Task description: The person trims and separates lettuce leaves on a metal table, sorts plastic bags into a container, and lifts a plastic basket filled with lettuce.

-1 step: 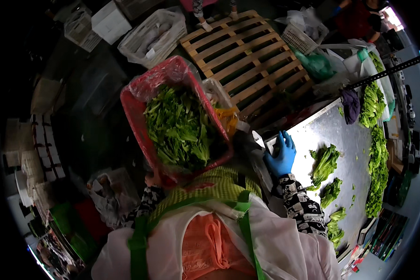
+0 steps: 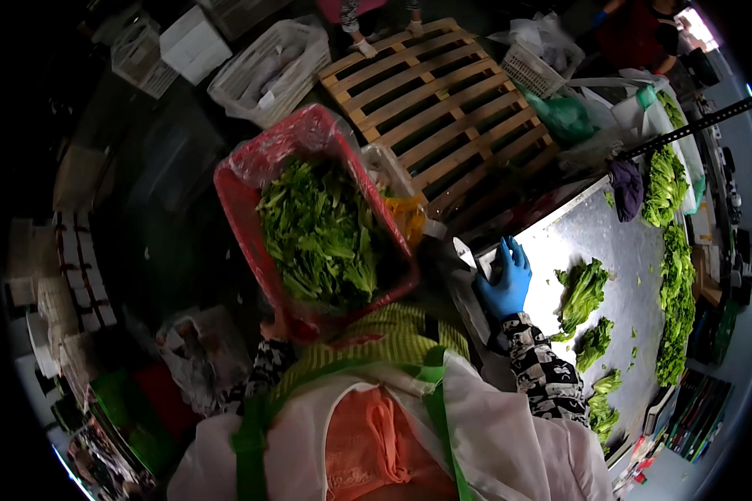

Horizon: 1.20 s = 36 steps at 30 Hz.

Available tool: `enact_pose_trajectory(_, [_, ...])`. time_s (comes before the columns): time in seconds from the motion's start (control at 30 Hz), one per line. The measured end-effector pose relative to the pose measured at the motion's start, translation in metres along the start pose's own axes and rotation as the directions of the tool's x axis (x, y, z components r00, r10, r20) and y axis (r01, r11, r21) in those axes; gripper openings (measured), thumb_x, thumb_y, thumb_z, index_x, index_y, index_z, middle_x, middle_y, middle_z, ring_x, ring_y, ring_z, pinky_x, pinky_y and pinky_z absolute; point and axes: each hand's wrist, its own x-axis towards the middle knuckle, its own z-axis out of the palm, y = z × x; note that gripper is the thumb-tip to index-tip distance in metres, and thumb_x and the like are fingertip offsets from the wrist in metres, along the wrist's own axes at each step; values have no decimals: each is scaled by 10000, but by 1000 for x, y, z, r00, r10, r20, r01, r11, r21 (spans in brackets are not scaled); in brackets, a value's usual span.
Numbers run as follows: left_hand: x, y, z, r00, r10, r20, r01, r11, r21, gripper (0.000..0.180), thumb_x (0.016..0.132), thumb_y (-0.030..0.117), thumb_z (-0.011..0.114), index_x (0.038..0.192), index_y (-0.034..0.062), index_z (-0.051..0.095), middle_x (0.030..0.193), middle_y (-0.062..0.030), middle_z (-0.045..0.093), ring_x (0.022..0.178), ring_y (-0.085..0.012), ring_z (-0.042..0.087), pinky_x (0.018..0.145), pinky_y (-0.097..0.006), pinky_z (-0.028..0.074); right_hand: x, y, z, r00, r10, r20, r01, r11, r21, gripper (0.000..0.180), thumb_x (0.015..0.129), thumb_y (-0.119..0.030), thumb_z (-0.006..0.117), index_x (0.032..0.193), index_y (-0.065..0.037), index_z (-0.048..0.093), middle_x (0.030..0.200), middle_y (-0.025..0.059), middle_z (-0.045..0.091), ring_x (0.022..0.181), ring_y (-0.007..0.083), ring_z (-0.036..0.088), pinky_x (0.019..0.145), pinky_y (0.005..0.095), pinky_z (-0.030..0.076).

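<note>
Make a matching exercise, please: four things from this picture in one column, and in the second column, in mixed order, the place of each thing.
Things:
1. red crate lined with plastic
2. right hand in a blue glove
3. purple cloth
4. wooden pallet

Places:
A. on the floor beyond the crate
B. at the far end of the metal table
C. flat on the near edge of the metal table
D. against the person's chest, full of leafy greens

Pairs: 1-D, 2-C, 3-B, 4-A
</note>
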Motion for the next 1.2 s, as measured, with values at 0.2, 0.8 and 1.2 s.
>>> enact_pose_trajectory(0.2, [-25, 96, -38, 977, -81, 197, 190, 750, -634, 867, 822, 452, 625, 1410, 14, 162, 1317, -171, 394, 1103, -292, 471, 859, -453, 436, -10, 5, -13, 994, 112, 14, -109, 986, -125, 762, 621, -245, 731, 1309, -109, 432, 1327, 131, 431, 1210, 339, 405, 976, 452, 343])
enact_pose_trajectory(0.8, [39, 164, -64, 946, -125, 299, 225, 918, -328, 953, 797, 332, 684, 1439, 19, 54, 1434, -191, 276, 1261, -320, 380, 1007, -381, 362, -5, 4, -2, 995, 94, 23, -90, 988, -124, 780, 580, -223, 785, 1281, -122, 459, 1315, 122, 439, 1189, 325, 418, 955, 438, 357])
enact_pose_trajectory(1.2, [122, 15, -40, 188, 779, 599, 945, 22, -326, 1038, 657, 832, 326, 1442, 185, 122, 1468, -97, 180, 1317, -343, 234, 1058, -550, 309, -14, -110, 58, 997, -67, -28, 72, 962, 262, 495, 686, -20, 643, 1163, -3, 513, 1143, 166, 559, 1004, 309, 536, 809, 369, 438])
